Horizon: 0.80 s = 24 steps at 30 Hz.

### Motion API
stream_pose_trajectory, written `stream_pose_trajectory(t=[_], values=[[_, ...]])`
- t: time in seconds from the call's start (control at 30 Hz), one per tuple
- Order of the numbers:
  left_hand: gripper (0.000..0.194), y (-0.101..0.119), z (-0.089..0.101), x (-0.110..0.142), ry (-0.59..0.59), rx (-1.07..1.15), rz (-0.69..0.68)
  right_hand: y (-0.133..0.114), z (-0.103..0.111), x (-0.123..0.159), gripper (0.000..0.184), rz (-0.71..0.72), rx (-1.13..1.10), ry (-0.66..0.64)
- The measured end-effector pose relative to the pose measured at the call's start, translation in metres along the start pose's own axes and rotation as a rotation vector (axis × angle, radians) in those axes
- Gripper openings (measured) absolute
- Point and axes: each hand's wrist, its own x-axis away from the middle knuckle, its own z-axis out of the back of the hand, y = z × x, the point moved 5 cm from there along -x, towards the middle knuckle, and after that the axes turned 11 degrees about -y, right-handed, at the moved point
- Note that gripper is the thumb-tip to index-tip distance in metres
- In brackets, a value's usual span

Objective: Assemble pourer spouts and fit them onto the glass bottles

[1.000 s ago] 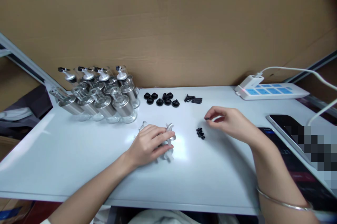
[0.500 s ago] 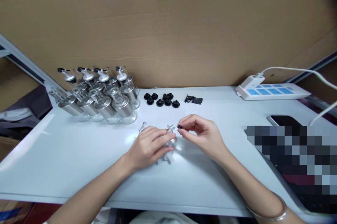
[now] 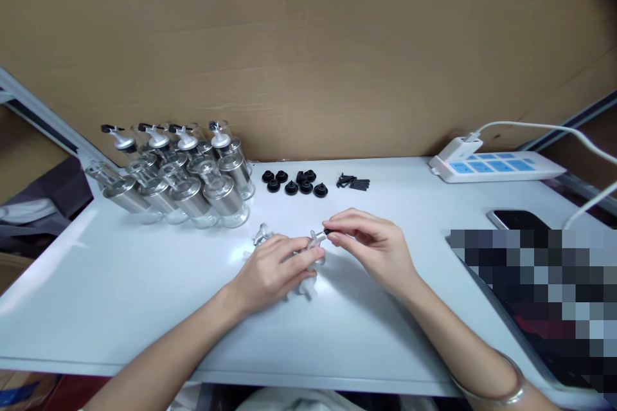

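My left hand (image 3: pixel 276 269) is closed round a silver pour spout (image 3: pixel 318 239) low over the table, its clear plastic lower end (image 3: pixel 308 287) showing below the fingers. Between thumb and fingertips, my right hand (image 3: pixel 373 244) pinches a small black cap (image 3: pixel 328 231), which meets the spout's tip; whether it sits over the tip I cannot tell. Another silver spout (image 3: pixel 261 234) lies just behind my left hand, partly covered by it. Farther back are several round black stoppers (image 3: pixel 291 188) and a small pile of thin black pieces (image 3: pixel 354 182).
Several glass bottles with steel sleeves (image 3: pixel 226 195) stand at the back left, some topped with pour spouts. A white power strip (image 3: pixel 501 170) with a plugged-in charger and cable lies at the back right. A phone (image 3: pixel 518 220) rests at right, beside a blurred-out area. Cardboard (image 3: pixel 308 63) walls the back.
My right hand has brought the black cap leftward to the spout's tip, closing the small gap. The left hand keeps its hold, with the spout shifted slightly to the right.
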Motion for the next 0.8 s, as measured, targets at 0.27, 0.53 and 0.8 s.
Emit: stream_pose_trajectory(t=[0.27, 0.53, 0.8], values=[[0.027, -0.002, -0.001, 0.0, -0.017, -0.008, 0.018, 0.0, 0.001, 0.0, 0.011, -0.014, -0.017, 0.004], [0.026, 0.0, 0.0, -0.001, -0.039, -0.02, 0.012, 0.001, 0.0, 0.0, 0.009, -0.041, -0.067, -0.01], [0.02, 0.005, 0.002, -0.004, -0.001, -0.034, -0.047, 0.017, -0.013, 0.002, 0.016, -0.266, -0.557, -0.171]])
